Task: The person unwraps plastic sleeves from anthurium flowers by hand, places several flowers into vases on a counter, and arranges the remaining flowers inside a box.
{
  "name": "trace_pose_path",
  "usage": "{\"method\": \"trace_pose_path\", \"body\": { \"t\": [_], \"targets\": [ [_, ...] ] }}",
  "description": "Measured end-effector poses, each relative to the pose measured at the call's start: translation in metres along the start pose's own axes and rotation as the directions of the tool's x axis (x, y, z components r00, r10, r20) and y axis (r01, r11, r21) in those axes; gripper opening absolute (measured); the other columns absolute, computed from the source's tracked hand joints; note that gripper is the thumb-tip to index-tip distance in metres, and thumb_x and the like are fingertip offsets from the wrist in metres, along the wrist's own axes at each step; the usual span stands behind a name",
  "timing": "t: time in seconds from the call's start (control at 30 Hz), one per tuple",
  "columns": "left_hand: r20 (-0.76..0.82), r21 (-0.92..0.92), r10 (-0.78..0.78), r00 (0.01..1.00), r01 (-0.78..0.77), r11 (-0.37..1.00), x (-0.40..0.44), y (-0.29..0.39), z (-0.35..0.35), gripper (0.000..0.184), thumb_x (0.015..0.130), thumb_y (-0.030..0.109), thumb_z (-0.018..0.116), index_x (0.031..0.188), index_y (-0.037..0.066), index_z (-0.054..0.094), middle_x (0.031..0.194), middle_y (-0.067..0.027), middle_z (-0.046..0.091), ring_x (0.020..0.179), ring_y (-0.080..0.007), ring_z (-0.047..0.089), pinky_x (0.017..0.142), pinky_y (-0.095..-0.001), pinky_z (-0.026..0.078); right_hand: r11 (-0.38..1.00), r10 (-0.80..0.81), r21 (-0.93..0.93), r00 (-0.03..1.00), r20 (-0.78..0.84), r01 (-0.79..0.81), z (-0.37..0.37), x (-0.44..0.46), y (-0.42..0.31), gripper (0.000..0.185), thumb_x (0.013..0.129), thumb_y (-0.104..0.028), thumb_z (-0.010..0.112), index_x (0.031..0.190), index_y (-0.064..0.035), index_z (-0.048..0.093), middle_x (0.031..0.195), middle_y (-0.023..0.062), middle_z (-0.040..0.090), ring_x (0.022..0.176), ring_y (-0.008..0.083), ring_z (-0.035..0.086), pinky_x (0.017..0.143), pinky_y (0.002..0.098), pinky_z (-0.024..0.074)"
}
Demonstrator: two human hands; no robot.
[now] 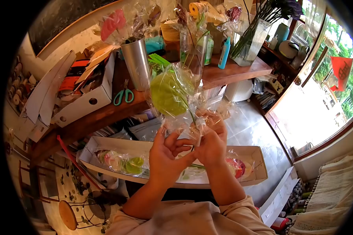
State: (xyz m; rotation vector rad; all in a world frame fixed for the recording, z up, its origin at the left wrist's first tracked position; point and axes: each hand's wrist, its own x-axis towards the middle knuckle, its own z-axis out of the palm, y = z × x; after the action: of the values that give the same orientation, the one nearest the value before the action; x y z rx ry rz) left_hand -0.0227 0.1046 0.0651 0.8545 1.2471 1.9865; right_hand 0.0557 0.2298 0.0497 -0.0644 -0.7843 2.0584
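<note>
A green flower [169, 94], its broad blossom shaped like an anthurium, stands upright in a crinkled clear plastic wrapper [182, 121] before me. My right hand [211, 141] is closed around the wrapper and stem at the lower end. On the other side, my left hand [166, 154] has its fingers curled against the wrapper, the thumb reaching toward the stem. Beneath both hands lies a long white cardboard box [117, 145]. Inside it are a wrapped green flower [133, 165] at the left and a wrapped pink-red flower [236, 167] at the right.
Behind stands a wooden table [239, 72] with a metal vase [136, 64], teal scissors [123, 96], a blue bottle [224, 53] and a glass vase of stems [249, 43]. A cluttered white box [86, 105] sits at its left end. A stool [68, 215] is low left.
</note>
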Motion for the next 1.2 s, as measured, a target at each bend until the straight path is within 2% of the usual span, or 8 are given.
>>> {"method": "trace_pose_path", "body": {
  "t": [0.17, 0.2, 0.33, 0.4, 0.5, 0.77, 1.07, 1.2],
  "targets": [
    [-0.227, -0.022, -0.053, 0.973, 0.049, 0.999, 0.014, -0.003, -0.028, 0.131, 0.077, 0.000, 0.090, 0.167, 0.005, -0.006, 0.151, -0.0293, 0.050, 0.114, -0.0245, 0.065, 0.089, -0.0320, 0.057, 0.979, -0.159, 0.154, 0.969, 0.188, 0.131, -0.004, 0.005, -0.024, 0.032, 0.099, -0.013, 0.060, 0.130, -0.0129, 0.053, 0.133, 0.0094, 0.058, 0.084, 0.0128, 0.054, 0.060, 0.0245, 0.0394],
    [-0.271, 0.193, 0.215, 0.938, -0.166, 0.967, 0.008, -0.007, -0.025, 0.112, 0.077, 0.008, 0.092, 0.163, 0.001, 0.021, 0.144, -0.0278, 0.054, 0.110, -0.0270, 0.063, 0.091, -0.0384, 0.056, 0.978, -0.142, 0.176, 0.975, 0.173, 0.111, -0.002, 0.006, -0.031, 0.030, 0.100, -0.016, 0.060, 0.129, -0.0133, 0.053, 0.132, 0.0089, 0.058, 0.082, 0.0129, 0.052, 0.060, 0.0250, 0.0383],
    [0.339, 0.753, 0.806, 0.485, -0.653, 0.076, -0.015, 0.018, -0.015, 0.061, 0.071, 0.022, 0.095, 0.120, 0.003, 0.064, 0.127, -0.0181, 0.060, 0.103, -0.0332, 0.061, 0.090, -0.0455, 0.051, 0.913, -0.186, -0.360, 0.981, 0.057, 0.193, -0.002, 0.005, -0.025, 0.031, 0.100, -0.023, 0.055, 0.129, -0.0130, 0.053, 0.127, 0.0061, 0.061, 0.071, 0.0127, 0.045, 0.059, 0.0256, 0.0335],
    [0.381, 0.695, 0.756, 0.533, -0.704, 0.146, -0.011, 0.033, 0.004, 0.063, 0.071, 0.023, 0.096, 0.120, 0.001, 0.063, 0.123, -0.0197, 0.063, 0.102, -0.0340, 0.063, 0.088, -0.0443, 0.052, 0.997, -0.033, 0.068, 0.990, -0.139, 0.042, 0.024, -0.005, -0.021, 0.035, 0.097, -0.016, 0.051, 0.130, -0.0067, 0.052, 0.125, 0.0095, 0.062, 0.073, 0.0147, 0.054, 0.061, 0.0275, 0.0421],
    [0.359, 0.650, 0.759, 0.543, -0.730, 0.214, 0.011, 0.036, 0.016, 0.049, 0.073, 0.017, 0.094, 0.112, 0.003, 0.068, 0.110, -0.0152, 0.068, 0.097, -0.0324, 0.065, 0.086, -0.0427, 0.050, 0.993, -0.005, 0.120, 0.998, -0.055, 0.012, 0.024, -0.009, -0.012, 0.041, 0.087, 0.004, 0.058, 0.128, -0.0030, 0.053, 0.119, 0.0160, 0.065, 0.090, 0.0214, 0.069, 0.069, 0.0263, 0.0540],
    [0.252, 0.503, 0.746, 0.616, -0.742, 0.443, 0.023, 0.015, 0.003, 0.023, 0.086, -0.003, 0.074, 0.107, 0.002, 0.067, 0.096, -0.0126, 0.071, 0.086, -0.0271, 0.067, 0.086, -0.0409, 0.051, 0.980, -0.016, 0.199, 0.997, 0.073, 0.001, 0.046, -0.015, -0.024, 0.049, 0.091, -0.006, 0.049, 0.139, 0.0009, 0.043, 0.137, 0.0215, 0.058, 0.113, 0.0307, 0.068, 0.094, 0.0397, 0.0576],
    [0.109, 0.243, 0.515, 0.850, -0.525, 0.816, 0.026, 0.014, -0.007, 0.025, 0.101, -0.004, 0.055, 0.126, -0.004, 0.058, 0.118, -0.0144, 0.070, 0.102, -0.0151, 0.065, 0.092, -0.0323, 0.053, 0.871, 0.238, -0.440, 0.971, -0.010, -0.218, 0.018, -0.011, -0.021, 0.059, 0.093, -0.005, 0.058, 0.149, 0.0009, 0.041, 0.146, 0.0203, 0.054, 0.113, 0.0319, 0.069, 0.095, 0.0423, 0.0586],
    [0.143, 0.219, 0.484, 0.863, -0.504, 0.835, 0.034, 0.027, -0.001, 0.019, 0.097, -0.004, 0.059, 0.115, -0.004, 0.065, 0.102, -0.0101, 0.073, 0.093, -0.0116, 0.064, 0.077, -0.0293, 0.055, 0.678, -0.324, -0.680, 0.944, 0.067, 0.281, 0.020, -0.019, -0.037, 0.063, 0.087, 0.002, 0.068, 0.146, -0.0008, 0.047, 0.141, 0.0155, 0.053, 0.112, 0.0209, 0.060, 0.089, 0.0340, 0.0543]
  ]
}}
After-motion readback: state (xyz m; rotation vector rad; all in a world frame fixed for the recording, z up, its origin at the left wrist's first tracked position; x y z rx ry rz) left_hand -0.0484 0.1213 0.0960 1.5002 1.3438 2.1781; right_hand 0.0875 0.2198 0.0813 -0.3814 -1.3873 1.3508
